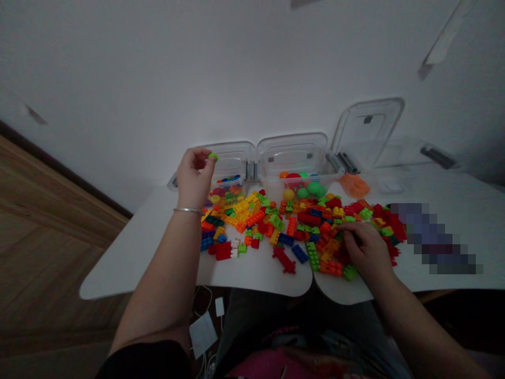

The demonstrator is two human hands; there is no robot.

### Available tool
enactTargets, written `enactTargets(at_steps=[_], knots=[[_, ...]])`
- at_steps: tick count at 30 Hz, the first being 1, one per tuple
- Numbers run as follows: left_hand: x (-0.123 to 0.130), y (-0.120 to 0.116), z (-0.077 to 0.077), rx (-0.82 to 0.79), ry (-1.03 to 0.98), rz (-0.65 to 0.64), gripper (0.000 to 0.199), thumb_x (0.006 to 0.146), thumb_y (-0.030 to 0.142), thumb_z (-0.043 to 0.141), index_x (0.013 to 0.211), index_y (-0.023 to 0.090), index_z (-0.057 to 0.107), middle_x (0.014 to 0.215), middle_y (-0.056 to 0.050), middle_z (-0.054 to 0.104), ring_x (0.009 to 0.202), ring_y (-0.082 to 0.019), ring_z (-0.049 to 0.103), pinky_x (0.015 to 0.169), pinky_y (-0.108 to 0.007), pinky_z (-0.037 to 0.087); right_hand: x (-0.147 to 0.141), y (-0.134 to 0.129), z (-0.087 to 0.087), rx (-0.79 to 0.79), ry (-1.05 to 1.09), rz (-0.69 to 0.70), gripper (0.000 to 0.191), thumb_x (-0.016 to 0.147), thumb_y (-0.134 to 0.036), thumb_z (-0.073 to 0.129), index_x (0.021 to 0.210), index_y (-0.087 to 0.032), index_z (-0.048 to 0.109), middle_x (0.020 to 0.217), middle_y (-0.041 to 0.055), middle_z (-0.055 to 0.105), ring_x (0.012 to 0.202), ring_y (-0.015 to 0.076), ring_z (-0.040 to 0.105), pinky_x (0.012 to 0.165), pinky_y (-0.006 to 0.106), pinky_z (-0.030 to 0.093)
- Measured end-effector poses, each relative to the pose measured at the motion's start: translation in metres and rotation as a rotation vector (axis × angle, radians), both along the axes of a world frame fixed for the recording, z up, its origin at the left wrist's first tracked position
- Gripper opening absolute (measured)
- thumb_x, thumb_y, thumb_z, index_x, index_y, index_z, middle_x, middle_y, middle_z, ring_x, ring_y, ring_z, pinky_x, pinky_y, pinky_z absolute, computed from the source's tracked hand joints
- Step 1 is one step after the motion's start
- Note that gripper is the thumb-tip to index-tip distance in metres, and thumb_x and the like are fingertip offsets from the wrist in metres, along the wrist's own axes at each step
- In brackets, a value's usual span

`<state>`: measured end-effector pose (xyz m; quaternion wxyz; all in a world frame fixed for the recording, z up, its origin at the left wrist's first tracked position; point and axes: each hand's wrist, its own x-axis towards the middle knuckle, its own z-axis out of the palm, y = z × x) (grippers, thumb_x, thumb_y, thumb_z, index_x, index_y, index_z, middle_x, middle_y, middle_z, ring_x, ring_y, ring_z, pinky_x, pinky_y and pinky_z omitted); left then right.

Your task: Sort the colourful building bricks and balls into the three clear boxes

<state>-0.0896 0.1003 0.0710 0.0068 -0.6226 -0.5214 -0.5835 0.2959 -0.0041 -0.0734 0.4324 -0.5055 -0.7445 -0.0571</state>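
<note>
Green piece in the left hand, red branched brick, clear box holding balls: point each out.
Green piece (pixel 213 156), head view, on its visible edge.
Red branched brick (pixel 284 259), head view, on its middle.
Clear box (pixel 276 186), head view, on its front wall.

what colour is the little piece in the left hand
Lime green: the small plastic piece pinched in the left hand shows best in the head view.

**Head-worn view, looking forward and down**

From head height, above and behind the fingers (pixel 205 156). Facing down over the desk (pixel 252 276), with clear plastic boxes (pixel 292 158) just past the fingers and a white wall (pixel 158 89) beyond them. Close, wide framing; wooden floor (pixel 47 252) off to the left of the fingers.
</note>
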Motion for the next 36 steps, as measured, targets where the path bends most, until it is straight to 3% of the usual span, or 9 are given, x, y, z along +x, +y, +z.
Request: enactTargets(at_steps=[5,9,15,21,27,30,33,36], knots=[[-0.015,0.036,-0.014,-0.246,0.079,0.072,0.023,0.078,0.021,0.063,0.101,0.020,0.061,0.079,0.001,0.063,0.071,-0.012,0.059,0.069,-0.025,0.048,0.001,0.000,0.000,-0.007,-0.001,0.003,0.017,0.089,-0.022,0.048,0.089,-0.022,0.064,0.084,0.0046,0.070,0.082,0.0213,0.064,0.076,0.037,0.050],[-0.015,0.033,-0.023,-0.458,0.235,0.211,0.028,0.081,0.030,0.061,0.107,0.022,0.066,0.089,-0.002,0.071,0.083,-0.017,0.065,0.075,-0.029,0.048,0.002,0.000,-0.001,-0.031,0.001,0.007,0.017,0.089,-0.023,0.048,0.090,-0.022,0.065,0.085,0.0049,0.070,0.083,0.0216,0.064,0.077,0.037,0.050],[-0.009,0.030,-0.019,-0.585,0.426,0.303,0.029,0.082,0.036,0.057,0.104,0.027,0.074,0.103,-0.004,0.075,0.097,-0.025,0.066,0.079,-0.033,0.048,0.002,0.001,0.000,-0.054,0.024,0.009,0.017,0.088,-0.024,0.048,0.089,-0.022,0.065,0.083,0.0043,0.070,0.081,0.0218,0.064,0.075,0.037,0.050],[-0.009,0.032,-0.026,-0.484,0.422,0.314,0.027,0.082,0.037,0.056,0.095,0.025,0.076,0.091,-0.007,0.076,0.085,-0.027,0.067,0.075,-0.036,0.047,0.001,0.000,0.001,-0.056,0.037,0.006,0.018,0.088,-0.025,0.048,0.089,-0.023,0.066,0.085,0.0047,0.071,0.082,0.0226,0.065,0.076,0.039,0.050],[-0.012,0.024,-0.031,-0.138,0.377,0.133,0.027,0.086,0.029,0.048,0.095,0.021,0.073,0.094,-0.005,0.073,0.091,-0.021,0.063,0.087,-0.034,0.044,0.000,0.000,0.002,-0.055,0.035,0.011,0.018,0.088,-0.025,0.048,0.088,-0.023,0.065,0.085,0.0047,0.071,0.081,0.0223,0.065,0.077,0.039,0.050],[-0.005,0.007,-0.033,-0.025,0.431,0.121,0.024,0.086,0.027,0.049,0.094,0.021,0.071,0.097,-0.006,0.071,0.098,-0.022,0.060,0.093,-0.037,0.041,0.000,0.001,0.002,-0.049,0.024,0.012,0.018,0.088,-0.024,0.048,0.088,-0.022,0.065,0.083,0.0049,0.071,0.080,0.0218,0.065,0.074,0.038,0.050],[0.014,-0.017,-0.039,-0.049,0.607,0.109,0.020,0.087,0.027,0.053,0.094,0.024,0.071,0.096,-0.007,0.068,0.099,-0.025,0.057,0.093,-0.042,0.039,0.000,0.001,0.002,-0.043,0.024,0.008,0.018,0.088,-0.024,0.048,0.088,-0.022,0.066,0.082,0.0049,0.070,0.080,0.0217,0.064,0.073,0.037,0.050],[0.036,-0.035,-0.052,-0.185,0.839,0.042,0.019,0.089,0.027,0.054,0.096,0.025,0.071,0.099,-0.007,0.068,0.097,-0.026,0.056,0.091,-0.044,0.039,0.001,0.001,0.000,-0.053,0.035,0.005,0.018,0.088,-0.025,0.048,0.088,-0.022,0.066,0.083,0.0049,0.071,0.080,0.0218,0.064,0.074,0.038,0.050]])
